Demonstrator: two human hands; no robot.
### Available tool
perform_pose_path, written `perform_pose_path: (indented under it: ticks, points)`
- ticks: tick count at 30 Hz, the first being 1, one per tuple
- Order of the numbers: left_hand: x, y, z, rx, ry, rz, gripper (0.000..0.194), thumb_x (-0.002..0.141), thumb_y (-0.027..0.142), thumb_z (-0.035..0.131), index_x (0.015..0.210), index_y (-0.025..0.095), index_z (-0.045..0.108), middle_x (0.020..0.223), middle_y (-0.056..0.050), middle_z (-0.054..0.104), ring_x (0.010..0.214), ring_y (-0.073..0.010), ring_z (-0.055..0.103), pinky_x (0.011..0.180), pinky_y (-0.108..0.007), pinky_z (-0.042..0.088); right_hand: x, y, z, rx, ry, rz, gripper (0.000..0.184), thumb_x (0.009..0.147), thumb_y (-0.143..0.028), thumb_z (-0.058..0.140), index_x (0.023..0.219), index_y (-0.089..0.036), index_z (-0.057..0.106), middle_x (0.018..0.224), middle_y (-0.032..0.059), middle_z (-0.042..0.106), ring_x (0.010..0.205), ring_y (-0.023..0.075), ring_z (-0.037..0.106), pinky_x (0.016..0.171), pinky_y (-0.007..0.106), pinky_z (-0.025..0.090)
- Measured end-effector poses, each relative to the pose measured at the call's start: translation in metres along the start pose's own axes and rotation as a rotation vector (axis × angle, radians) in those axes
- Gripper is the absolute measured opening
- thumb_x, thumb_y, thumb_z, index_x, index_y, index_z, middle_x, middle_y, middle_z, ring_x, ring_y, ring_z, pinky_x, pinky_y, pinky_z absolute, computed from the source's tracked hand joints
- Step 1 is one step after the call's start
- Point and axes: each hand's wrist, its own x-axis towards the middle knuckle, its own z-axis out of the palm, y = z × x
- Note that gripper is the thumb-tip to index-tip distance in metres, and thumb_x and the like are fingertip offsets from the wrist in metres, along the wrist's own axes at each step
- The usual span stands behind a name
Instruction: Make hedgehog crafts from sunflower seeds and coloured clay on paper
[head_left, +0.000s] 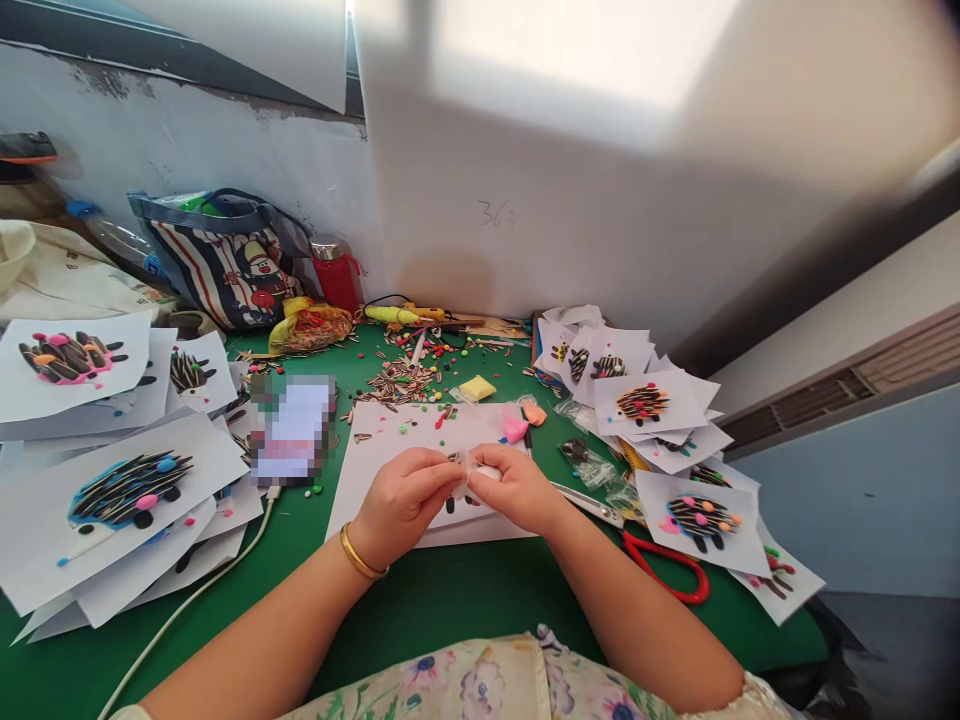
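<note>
My left hand (405,500), a gold bangle at its wrist, pinches one side of a small clear plastic packet (466,462). From the other side, my right hand (521,492) closes its fingers on the same packet, where something white shows. Beneath both hands lies a white sheet of paper (364,475) with dark oval pieces on it, partly hidden by my fingers. Pink clay (513,429) and orange clay (534,412) rest just beyond my right hand. Farther back is a yellow packet (478,388), with sunflower seeds (397,382) and small coloured balls strewn around.
Red-handled scissors (679,592) lie by my right forearm. Seed-hedgehog pictures are piled at left (202,470) and right (731,505). A phone (296,430) with a white cable (202,585) is at left. A striped bag (217,265) and red flask (336,280) stand against the wall.
</note>
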Motion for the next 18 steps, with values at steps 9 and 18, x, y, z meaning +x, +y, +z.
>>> perform_pose_path:
  ticks: [9, 18]
  points:
    - [0.0085, 0.0065, -0.0012, -0.194, -0.018, -0.171, 0.008, 0.09, 0.023, 0.06, 0.091, 0.022, 0.068, 0.08, -0.003, 0.069, 0.076, -0.0158, 0.063, 0.073, -0.029, 0.051, -0.0005, -0.0029, -0.002, 0.154, -0.007, 0.054, 0.015, 0.083, -0.034, 0.059, 0.083, -0.019, 0.062, 0.07, -0.0005, 0.065, 0.064, 0.0132, 0.058, 0.063, 0.024, 0.045]
    - [0.0068, 0.0056, -0.0007, -0.141, -0.1, -0.161, 0.011, 0.093, 0.022, 0.056, 0.084, 0.021, 0.062, 0.077, -0.002, 0.063, 0.073, -0.0149, 0.057, 0.07, -0.028, 0.046, 0.0004, -0.0029, -0.0007, -0.021, 0.038, 0.004, 0.01, 0.079, -0.026, 0.057, 0.081, -0.019, 0.063, 0.074, -0.0011, 0.062, 0.069, 0.0128, 0.055, 0.068, 0.025, 0.043]
